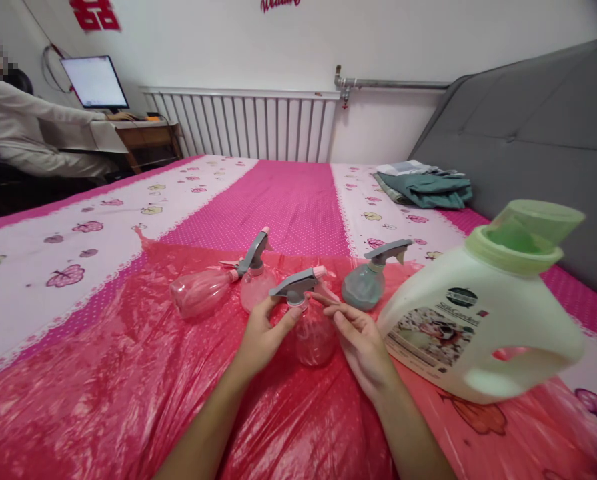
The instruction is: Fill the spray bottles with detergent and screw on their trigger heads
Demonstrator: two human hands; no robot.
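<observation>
A clear pink spray bottle (314,343) with a grey and pink trigger head stands upright in front of me. My left hand (264,333) grips it at the neck, thumb on the collar and fingers partly hidden behind. On its other side is my right hand (362,343), fingers stretched toward the pink trigger; whether they touch it is hard to see. Just behind, a second pink spray bottle (257,288) is upright, and another pink one (201,293) lies on its side. A grey-green spray bottle (362,287) stands beyond my right hand.
A large detergent jug (478,320) with a green cap stands close on the right. Wrinkled red plastic sheeting (128,373) covers the near bed. Folded clothes (423,185) lie by the grey headboard (533,127). A person (23,127) sits at a desk, far left.
</observation>
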